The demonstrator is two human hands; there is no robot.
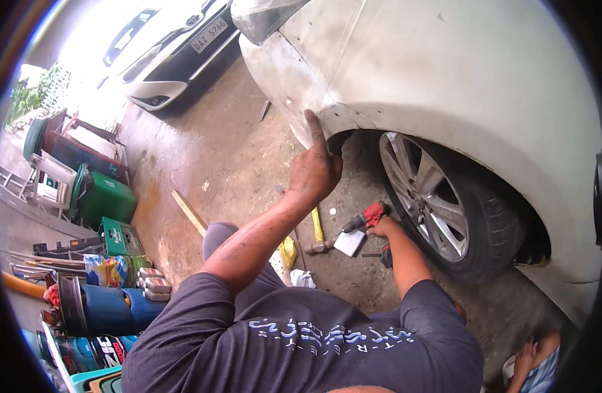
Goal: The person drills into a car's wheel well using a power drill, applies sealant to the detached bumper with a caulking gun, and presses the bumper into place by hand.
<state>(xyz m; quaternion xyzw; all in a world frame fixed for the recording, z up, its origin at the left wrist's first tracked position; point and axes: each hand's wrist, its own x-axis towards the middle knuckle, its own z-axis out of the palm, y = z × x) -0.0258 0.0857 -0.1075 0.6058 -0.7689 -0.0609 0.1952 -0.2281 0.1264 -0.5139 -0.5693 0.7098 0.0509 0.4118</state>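
Observation:
My left hand (317, 171) is raised beside the pale car's bumper and fender (343, 116), its index finger stretched toward the scuffed seam and its other fingers folded or hidden. I see nothing held in it. Low by the front wheel (428, 196), my right hand (381, 227) grips a red and black power drill (366, 216), which points left. A second red and black power tool (386, 255) lies just below that hand. Left of the drill are a white pad or box (349, 243) and a hammer (317, 229) with a yellow handle.
A white car (176, 59) stands at the far left. Along the left are a green bin (104, 195), a green crate (120, 237), blue drums (107, 308) and several bottles (155, 284). A wooden strip (189, 213) lies on the floor. Another person's hand (525, 358) shows lower right.

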